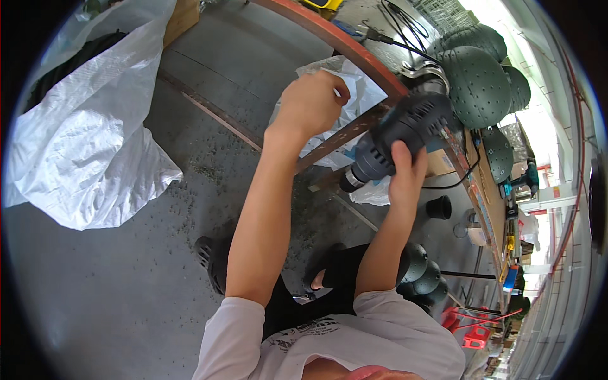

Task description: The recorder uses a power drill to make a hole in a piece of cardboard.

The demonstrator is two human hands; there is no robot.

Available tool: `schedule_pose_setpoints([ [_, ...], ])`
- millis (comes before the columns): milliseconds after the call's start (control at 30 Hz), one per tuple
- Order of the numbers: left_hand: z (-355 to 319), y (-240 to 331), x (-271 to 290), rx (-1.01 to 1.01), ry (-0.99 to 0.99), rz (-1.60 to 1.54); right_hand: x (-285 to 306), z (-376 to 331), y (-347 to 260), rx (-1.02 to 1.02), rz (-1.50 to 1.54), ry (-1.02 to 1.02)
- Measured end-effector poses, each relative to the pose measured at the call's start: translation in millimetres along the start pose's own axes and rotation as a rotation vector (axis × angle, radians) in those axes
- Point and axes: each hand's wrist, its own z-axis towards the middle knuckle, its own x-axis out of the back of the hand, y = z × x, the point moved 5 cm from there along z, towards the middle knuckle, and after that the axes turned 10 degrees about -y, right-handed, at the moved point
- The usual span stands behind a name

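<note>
The power drill (396,142) sits just under the edge of the bench (329,31), its nose pointing down-left beside a rusty metal bar (335,140). The right hand (405,171) wraps it, grip pressed tight around the body. The left hand (310,104) is closed above the bar, by a clear plastic bag (354,95). This looks like lining up before drilling; next the nose needs steadying. One drill, three green dotted domes (478,85), one white sack (88,145).
</note>
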Motion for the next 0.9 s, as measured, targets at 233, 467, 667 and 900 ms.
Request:
schedule_pose_setpoints([
  [233,11.9,-16.2,-12.7,-0.026,-0.100,0.150,-2.2,3.7,10.0,0.059,-0.035,-0.113],
  [467,16.6,6.7,4.7,-0.294,-0.062,-0.008,-13.3,4.3,-2.3,0.022,0.056,-0.124],
  [667,9.0,31.4,14.7,-0.617,0.294,-0.234,5.4,-5.1,-33.0,-0.003,-0.508,-0.019],
  [900,19.0,36.4,-9.4,-0.615,0.151,-0.222,35.1,51.3,-110.5,0.409,-0.626,0.010],
])
